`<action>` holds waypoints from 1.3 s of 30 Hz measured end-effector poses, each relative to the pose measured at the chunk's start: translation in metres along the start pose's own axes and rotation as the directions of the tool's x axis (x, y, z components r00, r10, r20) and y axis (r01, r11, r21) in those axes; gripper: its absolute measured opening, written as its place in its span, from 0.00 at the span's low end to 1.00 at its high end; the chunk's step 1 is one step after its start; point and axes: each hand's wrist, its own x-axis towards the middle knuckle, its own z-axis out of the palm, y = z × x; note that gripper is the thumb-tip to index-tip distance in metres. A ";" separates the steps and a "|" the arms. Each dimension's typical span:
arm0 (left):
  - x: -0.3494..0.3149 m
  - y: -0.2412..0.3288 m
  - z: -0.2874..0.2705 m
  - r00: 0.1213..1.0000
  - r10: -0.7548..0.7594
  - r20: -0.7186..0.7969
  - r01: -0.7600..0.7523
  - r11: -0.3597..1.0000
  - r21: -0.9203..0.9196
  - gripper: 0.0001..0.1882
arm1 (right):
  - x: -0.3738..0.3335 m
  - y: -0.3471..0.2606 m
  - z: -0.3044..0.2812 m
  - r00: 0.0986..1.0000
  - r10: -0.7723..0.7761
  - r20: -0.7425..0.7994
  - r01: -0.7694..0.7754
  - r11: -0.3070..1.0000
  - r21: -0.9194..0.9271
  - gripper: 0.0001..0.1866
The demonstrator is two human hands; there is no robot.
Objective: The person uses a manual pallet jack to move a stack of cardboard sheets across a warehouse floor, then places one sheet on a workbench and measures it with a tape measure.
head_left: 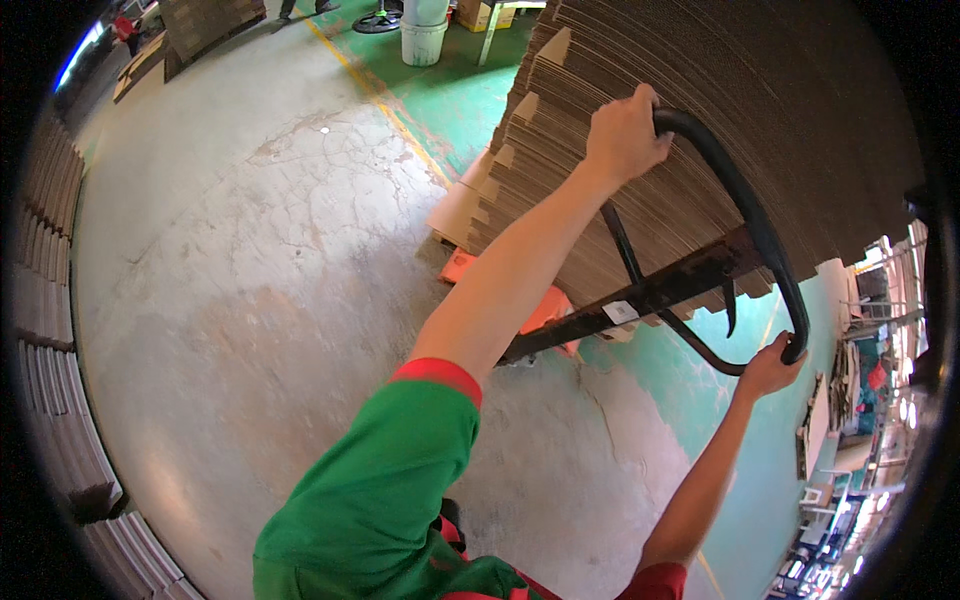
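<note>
My left hand (625, 130) is closed around the upper end of a black loop handle (745, 215) of a pallet jack. At the loop's lower end my right hand (770, 368) grips the same handle. The handle's dark bar (640, 295) slants down to an orange jack body (545, 310). Behind it rises a tall stack of flat brown cardboard sheets (700, 90), leaning across the upper right. Both my arms are stretched out, with green sleeves edged in red.
Worn grey concrete floor (250, 280) fills the left and middle, with a yellow line (385, 95) beside green painted floor. More cardboard stacks (50, 330) line the left edge. A white bucket (424, 35) stands at the top. Racks and clutter sit at the far right.
</note>
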 end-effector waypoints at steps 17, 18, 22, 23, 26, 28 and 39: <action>0.249 -0.044 0.233 0.957 -0.116 -0.265 0.155 0.979 0.130 0.20 | 0.360 0.058 0.548 0.979 -0.123 0.164 0.050 0.919 0.390 0.23; 0.268 -0.056 0.237 0.960 -0.136 -0.246 0.174 0.974 0.141 0.20 | 0.367 0.046 0.569 0.973 -0.097 0.209 0.003 0.913 0.409 0.23; 0.341 -0.138 0.245 0.949 -0.124 -0.291 0.178 0.970 0.167 0.20 | 0.370 -0.010 0.661 0.965 -0.135 0.227 0.019 0.894 0.448 0.24; 0.358 -0.167 0.245 0.946 -0.120 -0.301 0.174 0.971 0.161 0.21 | 0.366 -0.025 0.688 0.961 -0.169 0.217 0.059 0.899 0.435 0.23; 0.401 -0.259 0.251 0.947 -0.116 -0.300 0.173 0.970 0.171 0.21 | 0.350 -0.073 0.779 0.968 -0.199 0.155 0.123 0.909 0.399 0.22; 0.439 -0.326 0.253 0.955 -0.118 -0.274 0.157 0.979 0.127 0.20 | 0.340 -0.104 0.840 0.986 -0.120 0.114 0.070 0.926 0.372 0.22; 0.698 -0.622 0.258 0.993 -0.073 -0.096 0.053 0.980 -0.193 0.19 | 0.358 -0.283 1.142 0.988 -0.118 0.099 0.103 0.984 0.146 0.22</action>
